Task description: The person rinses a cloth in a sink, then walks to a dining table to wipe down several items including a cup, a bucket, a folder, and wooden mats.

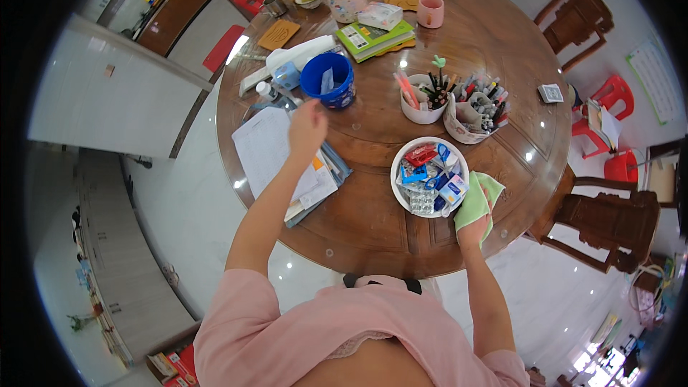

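My left hand (308, 128) is over the upper edge of a stack of papers (269, 150), just below a blue plastic bucket (336, 99); its fingers are blurred, so I cannot tell whether they hold anything. On the right, my right hand (478, 226) has hold of a light green cloth (478, 201), which lies against the right side of a round white tray (396, 193). Scissors, blister packs and small packets fill that tray. Behind it stand a white holder with pencils (422, 114) and a wider holder full of pens (467, 131).
Across the round wooden table (376, 247) are a green book (371, 45), a tissue pack (380, 15), a pink mug (430, 12), a patterned bin (346, 5) and a card deck (551, 93). A white bottle (266, 90) lies left of the bucket. Wooden chairs (602, 220) stand at right.
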{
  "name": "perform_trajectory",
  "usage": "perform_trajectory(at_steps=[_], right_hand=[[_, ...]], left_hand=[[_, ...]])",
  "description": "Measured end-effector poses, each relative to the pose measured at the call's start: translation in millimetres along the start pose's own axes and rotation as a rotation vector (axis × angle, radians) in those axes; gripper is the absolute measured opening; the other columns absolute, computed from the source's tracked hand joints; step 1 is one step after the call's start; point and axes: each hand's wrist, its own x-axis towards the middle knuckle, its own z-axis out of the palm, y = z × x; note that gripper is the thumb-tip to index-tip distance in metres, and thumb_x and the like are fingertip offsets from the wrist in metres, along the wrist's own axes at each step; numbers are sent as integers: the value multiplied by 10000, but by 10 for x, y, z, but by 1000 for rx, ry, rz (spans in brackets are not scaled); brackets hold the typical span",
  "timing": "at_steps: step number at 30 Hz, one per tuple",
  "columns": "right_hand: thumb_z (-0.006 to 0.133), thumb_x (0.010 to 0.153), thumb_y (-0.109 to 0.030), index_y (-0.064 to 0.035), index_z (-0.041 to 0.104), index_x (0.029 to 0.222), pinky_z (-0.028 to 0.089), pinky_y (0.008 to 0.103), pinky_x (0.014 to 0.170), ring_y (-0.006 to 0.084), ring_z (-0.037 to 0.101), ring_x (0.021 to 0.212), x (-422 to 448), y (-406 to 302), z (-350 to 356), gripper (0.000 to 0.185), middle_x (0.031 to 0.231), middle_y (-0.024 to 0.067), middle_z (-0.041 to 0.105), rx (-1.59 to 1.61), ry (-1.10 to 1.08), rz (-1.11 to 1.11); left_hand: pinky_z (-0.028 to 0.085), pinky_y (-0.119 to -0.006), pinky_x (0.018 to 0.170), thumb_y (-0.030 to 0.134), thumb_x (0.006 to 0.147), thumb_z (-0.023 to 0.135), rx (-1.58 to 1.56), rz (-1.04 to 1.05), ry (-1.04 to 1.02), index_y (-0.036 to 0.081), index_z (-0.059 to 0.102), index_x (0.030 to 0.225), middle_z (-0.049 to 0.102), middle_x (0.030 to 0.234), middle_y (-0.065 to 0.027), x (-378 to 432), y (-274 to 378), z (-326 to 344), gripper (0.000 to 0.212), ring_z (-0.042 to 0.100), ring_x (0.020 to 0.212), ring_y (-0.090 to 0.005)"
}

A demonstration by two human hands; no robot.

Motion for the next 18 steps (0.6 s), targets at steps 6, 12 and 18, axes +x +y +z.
perform_trajectory(at_steps=[6,12,18], right_hand=[[533,765,-170,-78,413,1288,170,431,1049,272,262,1305,-589,-262,-39,545,1354,106,386,24,-62,38],[529,755,-135,-57,422,1280,169,440,1054,291,284,1293,-901,-844,-18,541,1352,116,386,127,-36,30],[527,757,-123,-46,427,1272,204,446,1043,307,321,1267,-1044,-1484,153,530,1338,126,399,64,-69,-6]], left_hand=[[356,-450,932,317,718,642,444,-737,150,-35,467,1140,445,1177,-216,-838,-1320,-598,577,410,1119,-368],[425,-430,876,353,726,619,-459,-1178,74,-101,453,1179,478,1202,-259,-1312,-2817,-752,663,510,1081,-319],[464,-443,796,304,748,598,-773,-1211,-154,-93,451,1172,504,1162,-221,-1130,-2359,-480,599,527,1048,-290]])
